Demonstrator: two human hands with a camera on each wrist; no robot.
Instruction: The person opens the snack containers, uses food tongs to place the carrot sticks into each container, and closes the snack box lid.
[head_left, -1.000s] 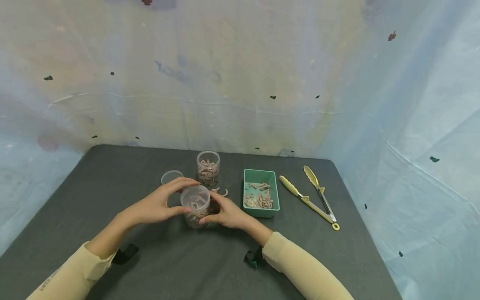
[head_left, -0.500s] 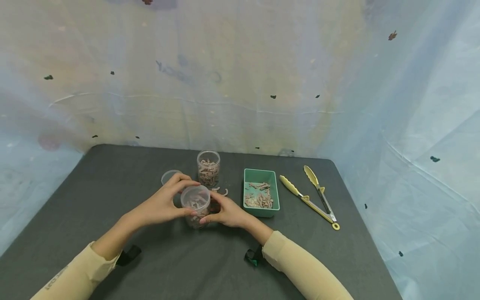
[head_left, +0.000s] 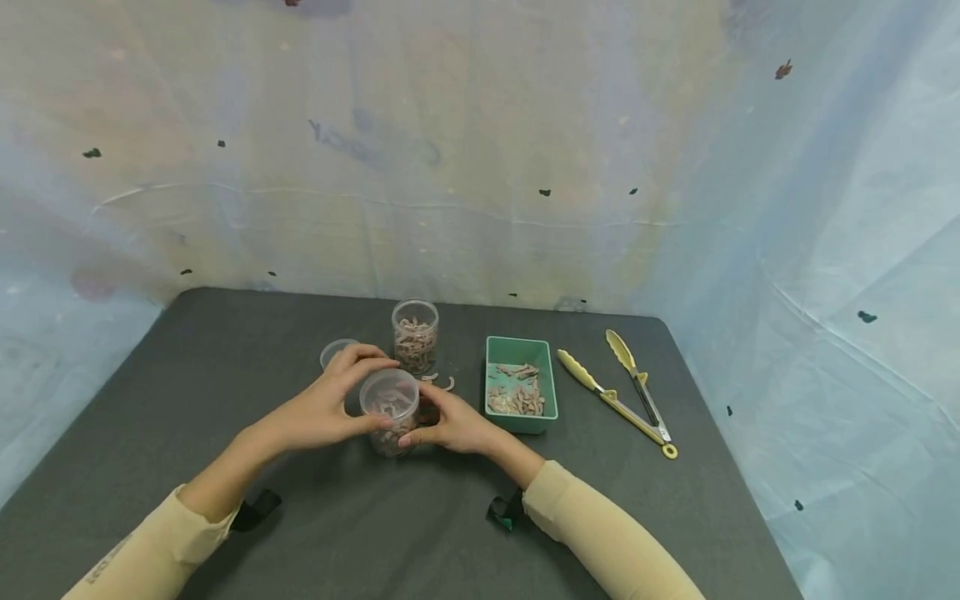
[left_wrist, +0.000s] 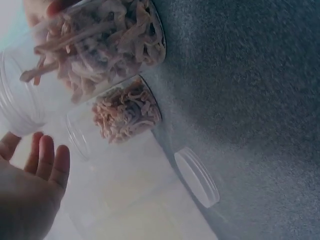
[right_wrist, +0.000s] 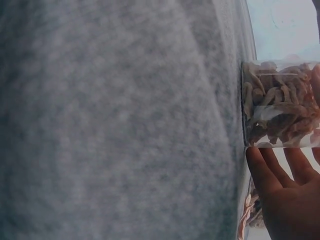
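A clear plastic jar (head_left: 388, 440) stands upright on the dark table, partly filled with pinkish-brown curled strips whose kind I cannot tell. A translucent screw lid (head_left: 390, 393) covers its top. My left hand (head_left: 326, 410) grips the lid's rim, thumb at the near side and fingers at the far side. My right hand (head_left: 459, 423) holds the jar's body from the right, with the thumb in front. In the right wrist view, the fingers of the right hand (right_wrist: 287, 192) lie against the jar wall (right_wrist: 280, 105).
Behind stands a second jar (head_left: 416, 337), uncovered, with similar strips. A loose lid (head_left: 333, 350) lies left of it. A few strips (head_left: 448, 384) lie on the table. A green tray (head_left: 551, 392) holds more strips; yellow-tipped tongs (head_left: 626, 400) lie spread at the right.
My left hand has turned slightly about the lid: its thumb has shifted right along the near rim. My right hand and the jar stay in place.
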